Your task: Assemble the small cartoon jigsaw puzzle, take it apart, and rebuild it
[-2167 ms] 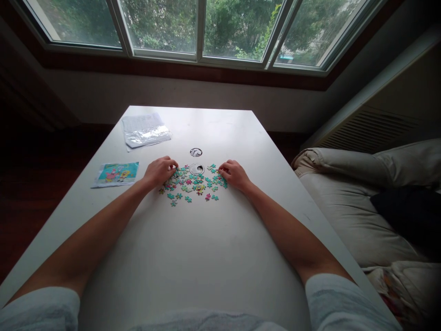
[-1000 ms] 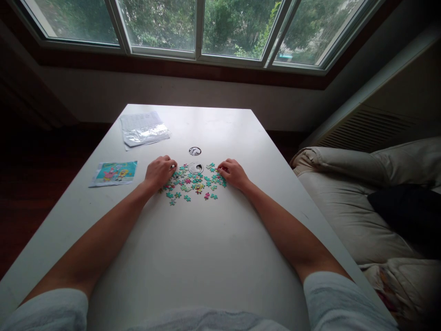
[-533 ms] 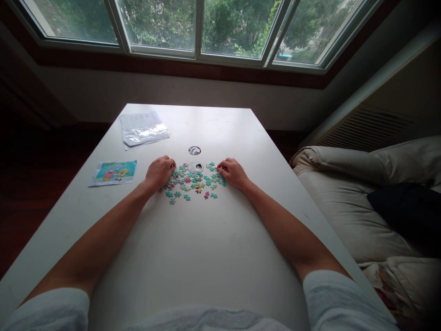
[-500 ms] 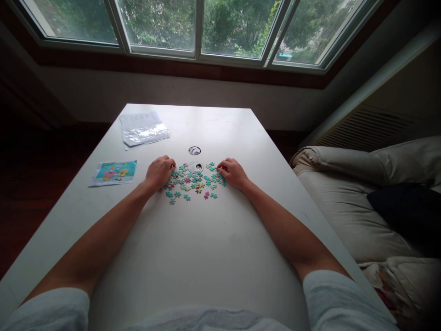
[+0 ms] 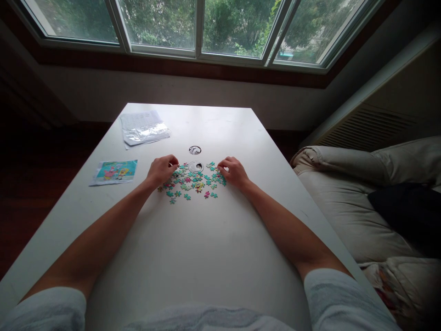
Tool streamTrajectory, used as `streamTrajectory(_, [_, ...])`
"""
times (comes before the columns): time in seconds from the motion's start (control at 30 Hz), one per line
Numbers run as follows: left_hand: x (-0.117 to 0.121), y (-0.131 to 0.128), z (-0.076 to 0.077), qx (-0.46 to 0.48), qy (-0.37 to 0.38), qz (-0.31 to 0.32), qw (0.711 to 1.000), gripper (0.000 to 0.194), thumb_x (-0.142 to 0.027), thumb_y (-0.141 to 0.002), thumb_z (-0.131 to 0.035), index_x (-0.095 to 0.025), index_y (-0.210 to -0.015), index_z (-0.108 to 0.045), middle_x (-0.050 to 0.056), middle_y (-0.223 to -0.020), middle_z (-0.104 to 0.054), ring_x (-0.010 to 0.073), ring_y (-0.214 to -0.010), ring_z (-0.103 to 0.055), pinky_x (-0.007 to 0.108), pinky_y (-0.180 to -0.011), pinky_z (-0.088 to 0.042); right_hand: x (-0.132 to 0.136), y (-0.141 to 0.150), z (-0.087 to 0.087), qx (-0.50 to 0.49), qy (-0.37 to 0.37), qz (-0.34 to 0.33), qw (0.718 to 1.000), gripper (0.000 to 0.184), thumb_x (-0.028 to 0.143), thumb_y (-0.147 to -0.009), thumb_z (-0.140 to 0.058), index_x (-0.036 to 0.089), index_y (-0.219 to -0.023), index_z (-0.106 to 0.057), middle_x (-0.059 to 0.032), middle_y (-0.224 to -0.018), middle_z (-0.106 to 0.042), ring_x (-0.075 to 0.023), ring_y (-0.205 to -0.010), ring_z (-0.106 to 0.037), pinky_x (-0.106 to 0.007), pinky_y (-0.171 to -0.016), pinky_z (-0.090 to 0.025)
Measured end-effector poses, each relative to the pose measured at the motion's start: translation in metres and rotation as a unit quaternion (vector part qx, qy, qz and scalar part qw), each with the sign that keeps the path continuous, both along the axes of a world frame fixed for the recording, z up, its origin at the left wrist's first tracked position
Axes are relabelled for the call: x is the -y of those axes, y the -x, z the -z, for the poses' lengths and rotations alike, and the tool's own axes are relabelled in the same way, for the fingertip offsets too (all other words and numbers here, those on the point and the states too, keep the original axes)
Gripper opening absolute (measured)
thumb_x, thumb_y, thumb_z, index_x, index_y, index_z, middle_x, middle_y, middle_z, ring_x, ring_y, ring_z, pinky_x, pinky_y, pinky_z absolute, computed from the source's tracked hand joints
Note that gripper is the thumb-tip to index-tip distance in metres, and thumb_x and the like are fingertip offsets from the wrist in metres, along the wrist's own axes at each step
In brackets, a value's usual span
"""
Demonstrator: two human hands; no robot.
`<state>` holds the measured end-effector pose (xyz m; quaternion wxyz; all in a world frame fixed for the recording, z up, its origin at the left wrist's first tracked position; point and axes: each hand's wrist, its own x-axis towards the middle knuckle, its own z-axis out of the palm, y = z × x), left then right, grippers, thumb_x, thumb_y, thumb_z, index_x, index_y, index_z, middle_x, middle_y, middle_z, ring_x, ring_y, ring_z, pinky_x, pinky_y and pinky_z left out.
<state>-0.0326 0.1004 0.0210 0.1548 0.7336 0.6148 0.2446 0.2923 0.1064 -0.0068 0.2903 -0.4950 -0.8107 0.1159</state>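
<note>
A loose spread of small jigsaw puzzle pieces (image 5: 199, 186), mostly turquoise with some pink and yellow, lies on the white table (image 5: 196, 257). At the left edge of the spread is my left hand (image 5: 162, 169), its fingers curled and their tips close together over the pieces. My right hand (image 5: 233, 170) rests at the right edge, thumb and forefinger bent toward each other by the outer pieces. Whatever either set of fingertips holds is too small to make out. Some pieces are partly hidden under the hands.
A picture sheet (image 5: 116, 172) with cartoon figures lies left of my left hand. Farther back is a clear plastic sleeve with papers (image 5: 144, 128). Two round insets, one at the back (image 5: 195, 150) and one among the pieces (image 5: 195, 167), mark the table. A sofa (image 5: 344, 207) stands right.
The fingers of my left hand have shifted slightly right and stretched a little over the pieces. My right hand stays in place, with its fingers changing slightly. The spread looks much the same.
</note>
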Motion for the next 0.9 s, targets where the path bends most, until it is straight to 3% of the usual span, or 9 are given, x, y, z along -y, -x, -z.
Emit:
streamTrajectory(0.17, [0.010,-0.021,0.006,0.253,0.070,0.056,0.963,0.032,-0.045,-0.079,-0.073,-0.018,-0.095,-0.071,0.007,-0.088,-0.076,0.0182,-0.073,-0.069,0.031,-0.069,-0.053,0.022,0.023,-0.016,-0.054,-0.008,-0.049,0.997,0.017,0.029,-0.095,-0.057,0.021,-0.091,-0.071,-0.0059,-0.091,-0.066,-0.0204,-0.090,-0.056,-0.034,-0.087,-0.043])
streamTrajectory(0.33, [0.029,-0.047,0.007,0.352,0.095,0.085,0.927,0.036,-0.047,-0.076,-0.079,-0.016,-0.092,-0.070,0.007,-0.085,-0.074,0.0169,-0.071,-0.067,0.028,-0.063,-0.053,0.042,0.046,-0.025,-0.117,0.049,-0.097,0.987,0.020,0.037,-0.096,-0.059,0.022,-0.091,-0.072,-0.0044,-0.089,-0.068,-0.0181,-0.088,-0.059,-0.030,-0.081,-0.045])
streamTrajectory(0.63, [0.042,-0.060,0.005,0.336,0.084,0.105,0.932,0.029,-0.044,-0.078,-0.076,-0.017,-0.086,-0.070,0.004,-0.080,-0.071,0.0159,-0.071,-0.064,0.027,-0.063,-0.050,0.045,0.056,-0.022,-0.189,0.134,-0.073,0.970,0.031,0.050,-0.090,-0.065,0.020,-0.085,-0.072,-0.0027,-0.082,-0.072,-0.0150,-0.075,-0.059,-0.028,-0.072,-0.045])
streamTrajectory(0.9, [0.044,-0.061,0.005,0.329,0.091,0.123,0.932,0.024,-0.041,-0.080,-0.074,-0.018,-0.088,-0.069,0.005,-0.083,-0.072,0.0180,-0.076,-0.067,0.029,-0.069,-0.051,0.045,0.054,-0.023,-0.202,0.173,-0.078,0.961,0.033,0.050,-0.087,-0.067,0.018,-0.085,-0.073,-0.0018,-0.079,-0.070,-0.0129,-0.069,-0.055,-0.025,-0.066,-0.042])
